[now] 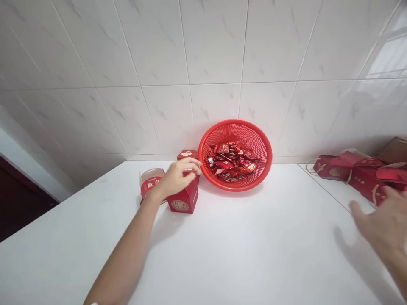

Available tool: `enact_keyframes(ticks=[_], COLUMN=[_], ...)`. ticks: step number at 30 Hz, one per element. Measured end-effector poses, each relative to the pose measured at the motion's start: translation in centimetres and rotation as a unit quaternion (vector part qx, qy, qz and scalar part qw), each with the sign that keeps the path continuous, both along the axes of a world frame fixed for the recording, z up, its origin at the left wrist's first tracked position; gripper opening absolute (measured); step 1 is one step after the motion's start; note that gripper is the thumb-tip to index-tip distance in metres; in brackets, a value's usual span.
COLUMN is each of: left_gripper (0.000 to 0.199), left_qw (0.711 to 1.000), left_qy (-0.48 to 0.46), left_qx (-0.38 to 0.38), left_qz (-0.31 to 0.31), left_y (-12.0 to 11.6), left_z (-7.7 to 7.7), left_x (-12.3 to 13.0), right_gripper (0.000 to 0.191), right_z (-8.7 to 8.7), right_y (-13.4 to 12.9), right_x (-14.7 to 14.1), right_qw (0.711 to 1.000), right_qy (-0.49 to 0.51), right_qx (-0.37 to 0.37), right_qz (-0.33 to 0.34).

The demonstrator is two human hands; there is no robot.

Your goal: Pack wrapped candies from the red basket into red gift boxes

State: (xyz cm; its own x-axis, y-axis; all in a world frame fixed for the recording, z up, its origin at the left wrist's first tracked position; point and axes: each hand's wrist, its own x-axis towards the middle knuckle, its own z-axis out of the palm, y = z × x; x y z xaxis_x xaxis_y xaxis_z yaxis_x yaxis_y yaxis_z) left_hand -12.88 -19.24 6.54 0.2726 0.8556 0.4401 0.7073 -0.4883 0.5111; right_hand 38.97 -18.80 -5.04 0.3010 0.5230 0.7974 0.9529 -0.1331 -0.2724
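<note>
My left hand is over the top of a red box with a round gold emblem; its fingers are bent and hide the box's upper part, so what they grip cannot be made out. To the right of that hand, a red plastic basket leans up toward the wall and holds red-wrapped candies. At the right edge my right hand, slightly blurred, is open with its thumb and fingers apart, beside several red boxes with cord handles.
Another red box stands behind the left hand, against the basket. A red carton with white lettering sits to its left. The white table meets a tiled wall. A brown box is at the far right.
</note>
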Motion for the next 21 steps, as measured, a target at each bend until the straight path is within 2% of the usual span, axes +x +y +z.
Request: enact_keyframes(ticks=[2,4,6,8,10,12,15,18,21], left_gripper=[0.022,0.021,0.022,0.020,0.016,0.025,0.044,0.041,0.035], left_qw=[0.991,0.968,0.953,0.950,0.950,0.947,0.945,0.951,0.962], left_qy=[0.057,0.127,0.174,0.191,0.189,0.185,0.171,0.171,0.180], left_qx=[-0.064,-0.143,-0.201,-0.227,-0.237,-0.252,-0.270,-0.255,-0.206], left_qz=[0.105,0.162,0.143,0.096,0.071,0.076,0.073,0.035,-0.015], left_y=[0.0,0.1,0.4,0.7,0.8,0.7,0.4,0.1,-0.3], left_z=[0.9,0.9,0.4,0.0,-0.2,-0.2,-0.3,-0.9,-2.2], left_x=[-2.4,-3.9,-4.6,-4.5,-4.3,-3.9,-3.1,-1.1,1.8], right_gripper=[0.072,0.063,0.057,0.057,0.059,0.060,0.060,0.061,0.063], right_z=[-1.3,-2.7,-4.1,-5.2,-5.9,-5.9,-5.4,-4.7,-4.5], right_y=[0.0,-0.2,-0.8,-2.0,-3.5,-4.9,-6.1,-6.6,-7.0], right_x=[-4.3,-9.2,-13.8,-17.7,-20.4,-22.1,-23.3,-23.8,-24.0], right_qw=[0.995,0.979,0.955,0.924,0.899,0.875,0.853,0.840,0.830], right_qy=[-0.010,-0.030,-0.044,-0.040,-0.002,0.019,0.026,0.023,0.015], right_qx=[-0.024,-0.040,-0.060,-0.087,-0.134,-0.158,-0.166,-0.157,-0.137], right_qz=[0.096,0.195,0.288,0.370,0.416,0.457,0.494,0.519,0.540])
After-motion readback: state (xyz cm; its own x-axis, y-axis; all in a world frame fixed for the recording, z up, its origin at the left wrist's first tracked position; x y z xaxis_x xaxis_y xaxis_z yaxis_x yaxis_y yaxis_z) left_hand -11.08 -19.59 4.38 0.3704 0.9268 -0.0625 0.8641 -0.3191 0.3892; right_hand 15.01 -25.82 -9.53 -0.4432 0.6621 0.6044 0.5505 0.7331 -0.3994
